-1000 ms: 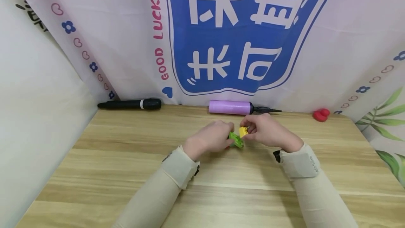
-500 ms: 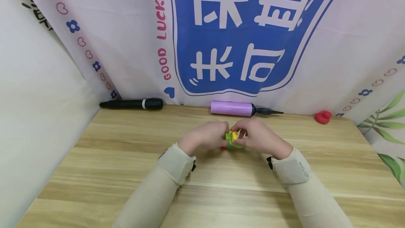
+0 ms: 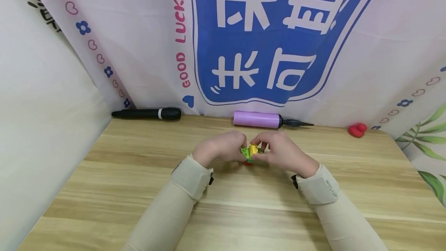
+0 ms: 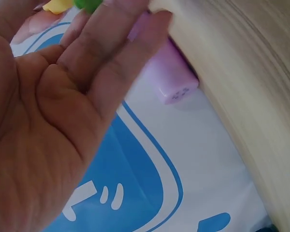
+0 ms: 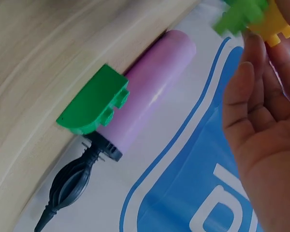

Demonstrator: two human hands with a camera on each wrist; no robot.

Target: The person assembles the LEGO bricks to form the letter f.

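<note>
My left hand (image 3: 223,147) pinches a light green toy building brick (image 3: 245,152) with studs on top. My right hand (image 3: 282,151) holds a yellow building brick (image 3: 253,150) between thumb and fingertips, right against the green one. A red piece (image 3: 247,163) shows just below the bricks. In the left wrist view, the yellow brick (image 4: 58,6) and a green brick (image 4: 88,5) are cut off at the top edge. The right wrist view shows yellow (image 5: 271,24) and green (image 5: 241,17) bricks at the fingertips, plus a dark green curved brick (image 5: 99,101) overlapping the pump.
A lilac hand pump (image 3: 257,119) with a black nozzle lies along the back of the wooden table (image 3: 230,220). To its left is a black rod-shaped object (image 3: 146,114) with a white band. A small red object (image 3: 357,130) sits back right. Printed cloth (image 3: 156,49) hangs behind.
The right hand has brought the yellow brick left, from apart to against the green brick. Both hands have shifted slightly left in view, and the head view has turned a little.
</note>
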